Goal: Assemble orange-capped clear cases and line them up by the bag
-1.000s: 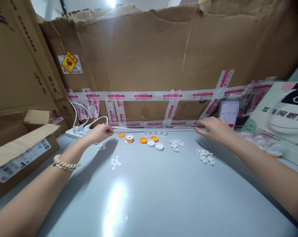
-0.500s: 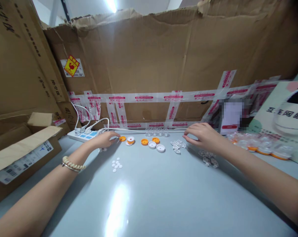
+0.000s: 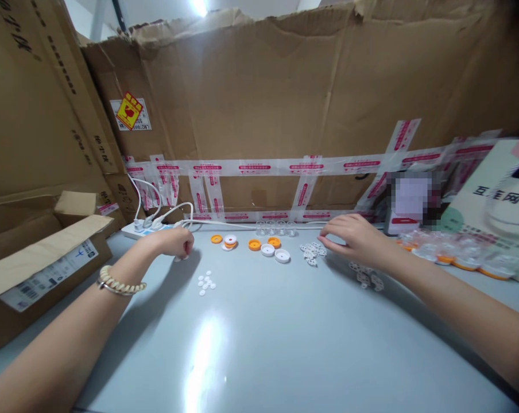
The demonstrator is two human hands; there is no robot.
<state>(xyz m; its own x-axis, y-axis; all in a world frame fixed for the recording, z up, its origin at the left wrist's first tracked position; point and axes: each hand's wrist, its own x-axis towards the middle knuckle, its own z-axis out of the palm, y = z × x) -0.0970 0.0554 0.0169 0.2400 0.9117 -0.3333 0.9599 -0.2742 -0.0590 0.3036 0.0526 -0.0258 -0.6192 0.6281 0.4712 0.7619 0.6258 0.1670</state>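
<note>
My left hand is at the back left with its fingers curled in. Whatever they may hold is hidden. Just below it, small white pieces show partly on the table. To its right lie an orange ring and a stack of white and orange round parts. My right hand hovers palm down, thumb and fingers apart, beside a cluster of white perforated parts. Between the hands are orange round caps and white round caps. Small white discs lie nearer me.
Clear plastic domes stand in a row at the back. More perforated parts lie under my right forearm. A power strip and an opened carton are left. Clear-and-orange assembled pieces sit right. Cardboard walls the back.
My left hand has moved left, away from the orange ring, and its fingers have curled in. My right hand keeps nearly the same pose. The view has shifted slightly.
</note>
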